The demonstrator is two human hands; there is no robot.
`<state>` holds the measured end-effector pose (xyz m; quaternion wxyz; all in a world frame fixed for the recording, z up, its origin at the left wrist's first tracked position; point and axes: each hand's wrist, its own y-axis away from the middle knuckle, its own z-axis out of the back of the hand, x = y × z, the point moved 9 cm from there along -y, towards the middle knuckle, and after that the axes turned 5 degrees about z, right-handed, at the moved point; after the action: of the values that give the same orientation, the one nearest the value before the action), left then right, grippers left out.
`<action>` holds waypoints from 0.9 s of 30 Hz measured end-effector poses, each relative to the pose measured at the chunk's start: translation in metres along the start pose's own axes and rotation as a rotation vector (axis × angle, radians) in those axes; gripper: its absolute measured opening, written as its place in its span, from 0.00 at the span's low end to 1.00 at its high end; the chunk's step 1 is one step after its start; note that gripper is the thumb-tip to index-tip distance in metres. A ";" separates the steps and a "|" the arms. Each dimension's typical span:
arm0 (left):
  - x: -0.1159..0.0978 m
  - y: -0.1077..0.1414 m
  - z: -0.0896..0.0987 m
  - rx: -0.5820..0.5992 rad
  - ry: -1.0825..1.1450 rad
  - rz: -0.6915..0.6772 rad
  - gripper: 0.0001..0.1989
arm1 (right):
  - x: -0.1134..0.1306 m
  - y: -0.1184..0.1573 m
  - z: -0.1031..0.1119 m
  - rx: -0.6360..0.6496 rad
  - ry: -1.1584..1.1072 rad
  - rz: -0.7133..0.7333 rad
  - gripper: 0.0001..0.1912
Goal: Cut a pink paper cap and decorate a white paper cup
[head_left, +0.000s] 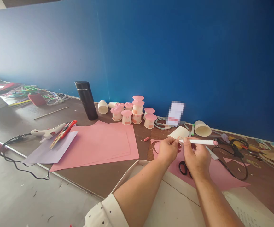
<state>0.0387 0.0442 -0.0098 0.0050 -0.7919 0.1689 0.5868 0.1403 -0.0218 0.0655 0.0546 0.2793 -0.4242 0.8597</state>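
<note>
I see right hand [197, 157] gripping white pen [203, 142]; left hand [168, 152] at paper cup [178, 132], can't tell grip. Cup rolling could skid pen.

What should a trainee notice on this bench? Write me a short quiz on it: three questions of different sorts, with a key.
1. Open: What does the person's right-hand grip hold?

2. True or false: The tall black cylindrical bottle stands upright.

3. Multiple choice: The red box cutter lies partly over a flat paper sheet. What colour is that sheet?
A) green
B) pale purple
C) yellow

Key:
1. A slim white cylindrical pen with a pink end.
2. True.
3. B.
</note>
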 end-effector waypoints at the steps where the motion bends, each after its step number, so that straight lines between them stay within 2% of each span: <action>1: 0.000 0.000 0.000 -0.004 0.003 -0.001 0.11 | 0.000 0.000 0.000 -0.005 0.002 0.000 0.22; 8: -0.002 0.002 0.001 -0.012 0.032 0.014 0.11 | 0.001 0.000 0.000 0.016 -0.027 -0.006 0.20; 14: 0.001 0.004 0.002 -0.015 0.067 0.064 0.09 | 0.000 0.000 0.013 -0.120 -0.001 -0.013 0.19; 22: -0.002 0.003 -0.001 -0.002 0.055 0.032 0.11 | 0.002 -0.001 0.003 -0.014 -0.027 -0.005 0.20; 27: -0.002 0.003 -0.001 -0.003 0.044 0.019 0.11 | 0.001 -0.002 0.006 -0.042 -0.004 -0.004 0.20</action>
<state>0.0377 0.0416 -0.0067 -0.0056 -0.8031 0.1755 0.5694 0.1424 -0.0256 0.0703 0.0613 0.2804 -0.4420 0.8499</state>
